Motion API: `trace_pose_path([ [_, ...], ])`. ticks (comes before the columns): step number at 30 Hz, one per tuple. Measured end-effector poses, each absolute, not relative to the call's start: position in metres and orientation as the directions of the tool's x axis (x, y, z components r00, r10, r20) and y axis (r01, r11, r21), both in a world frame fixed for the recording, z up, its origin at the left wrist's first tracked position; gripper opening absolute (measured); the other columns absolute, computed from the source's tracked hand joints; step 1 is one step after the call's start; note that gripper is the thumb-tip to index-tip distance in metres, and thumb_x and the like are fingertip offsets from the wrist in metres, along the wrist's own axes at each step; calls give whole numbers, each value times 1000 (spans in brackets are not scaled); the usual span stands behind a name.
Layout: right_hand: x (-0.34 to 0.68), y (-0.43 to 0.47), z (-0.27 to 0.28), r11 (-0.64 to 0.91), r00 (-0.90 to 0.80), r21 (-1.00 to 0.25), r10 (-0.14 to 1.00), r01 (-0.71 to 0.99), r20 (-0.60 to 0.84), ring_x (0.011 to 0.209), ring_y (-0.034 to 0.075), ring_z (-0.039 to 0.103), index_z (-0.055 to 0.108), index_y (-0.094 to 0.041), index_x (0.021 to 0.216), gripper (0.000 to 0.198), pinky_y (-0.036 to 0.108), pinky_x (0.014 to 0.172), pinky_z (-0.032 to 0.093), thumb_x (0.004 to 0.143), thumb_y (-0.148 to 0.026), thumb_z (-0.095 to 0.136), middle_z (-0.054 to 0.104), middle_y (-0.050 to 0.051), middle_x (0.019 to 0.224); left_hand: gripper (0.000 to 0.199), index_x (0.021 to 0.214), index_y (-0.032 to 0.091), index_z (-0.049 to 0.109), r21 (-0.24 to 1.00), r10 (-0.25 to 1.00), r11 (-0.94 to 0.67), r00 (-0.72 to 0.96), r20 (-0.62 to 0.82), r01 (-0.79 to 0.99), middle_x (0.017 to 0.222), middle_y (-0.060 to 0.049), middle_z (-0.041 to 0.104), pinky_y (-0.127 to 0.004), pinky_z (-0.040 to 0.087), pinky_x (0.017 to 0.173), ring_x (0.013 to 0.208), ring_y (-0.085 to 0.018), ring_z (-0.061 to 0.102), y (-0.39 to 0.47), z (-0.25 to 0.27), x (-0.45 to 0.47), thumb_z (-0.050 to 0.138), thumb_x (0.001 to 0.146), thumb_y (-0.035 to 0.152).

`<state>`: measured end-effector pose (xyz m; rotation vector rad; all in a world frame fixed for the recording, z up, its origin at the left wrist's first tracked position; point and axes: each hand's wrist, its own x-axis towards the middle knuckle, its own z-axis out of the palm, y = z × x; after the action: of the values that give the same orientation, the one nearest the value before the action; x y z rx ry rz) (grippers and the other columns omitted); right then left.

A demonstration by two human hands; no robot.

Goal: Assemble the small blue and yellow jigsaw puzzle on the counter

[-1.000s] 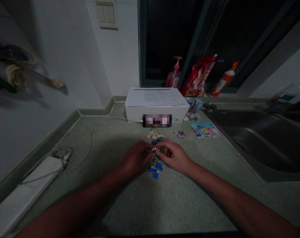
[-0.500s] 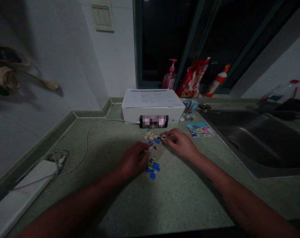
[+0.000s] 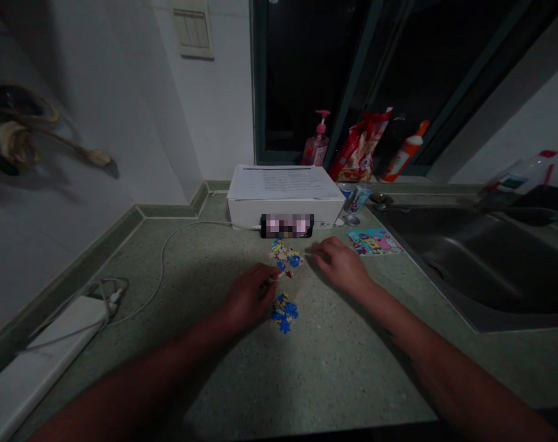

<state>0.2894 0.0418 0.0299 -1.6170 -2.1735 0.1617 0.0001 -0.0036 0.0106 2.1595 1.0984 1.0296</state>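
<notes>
My left hand [image 3: 251, 296] is closed in a pinch on a small pale puzzle piece [image 3: 282, 274], its edge showing at the fingertips. Beside that piece lies a red puzzle piece [image 3: 289, 275]. My right hand [image 3: 341, 265] hovers just right of a loose pile of puzzle pieces [image 3: 284, 253] in yellow, blue and beige. Its fingers look slightly apart, and no piece shows between them, though the fingertips are a little blurred. Nearer to me, to the right of my left hand, sits a second cluster of mostly blue puzzle pieces [image 3: 285, 314].
A phone [image 3: 286, 226] on a cable leans against a white box [image 3: 242, 212]. On the right, a colourful picture card [image 3: 375, 241] lies by the metal sink [image 3: 472, 258]. A can [image 3: 358, 197] stands behind it. At left is a white power strip [image 3: 62, 337].
The small pale and dark piece at my right fingertips no longer shows there. My right fingers have drawn slightly right, away from the pile. My left hand has hardly moved.
</notes>
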Motion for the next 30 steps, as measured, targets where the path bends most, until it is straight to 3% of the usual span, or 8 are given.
trace_pose_path([
  [3, 270, 38, 17, 424, -332, -374, 899, 825, 286, 118, 29, 73, 80, -27, 124, 20, 45, 103, 58, 107, -30, 70, 76, 11, 124, 28, 124, 28, 74, 695, 828, -553, 393, 399, 460, 108, -9, 79, -44, 68, 80, 88, -26, 76, -3, 9, 0, 59, 102, 18],
  [12, 259, 41, 7, 428, -331, -429, 900, 796, 283, 111, 30, 73, 79, -25, 111, 16, 45, 96, 56, 102, -27, 65, 75, 12, 119, 25, 122, 26, 73, 689, 828, -555, 389, 403, 467, 108, -10, 78, -45, 67, 81, 88, -26, 76, -3, 8, 0, 58, 103, 19],
  [17, 263, 42, 7, 379, -248, -610, 924, 696, 291, 99, 27, 74, 76, -25, 94, 11, 42, 90, 56, 98, -30, 67, 79, 9, 102, 26, 122, 27, 74, 708, 835, -542, 390, 389, 453, 108, -9, 78, -44, 68, 82, 88, -26, 76, -4, 7, 1, 59, 103, 18],
  [22, 253, 38, 8, 188, -180, -870, 977, 455, 116, 78, 22, 70, 77, -24, 89, 15, 36, 75, 56, 95, -37, 72, 81, 4, 87, 18, 118, 30, 76, 730, 858, -503, 369, 357, 462, 106, -7, 79, -44, 68, 79, 85, -26, 75, -1, 4, 1, 68, 102, 26],
  [30, 231, 15, 11, 172, -337, -917, 940, 360, 44, 67, 17, 59, 78, -25, 88, 21, 32, 65, 49, 94, -45, 77, 72, 0, 75, 16, 104, 25, 76, 709, 853, -514, 374, 364, 483, 97, -7, 77, -40, 63, 75, 82, -23, 73, -1, 5, 0, 61, 104, 32],
])
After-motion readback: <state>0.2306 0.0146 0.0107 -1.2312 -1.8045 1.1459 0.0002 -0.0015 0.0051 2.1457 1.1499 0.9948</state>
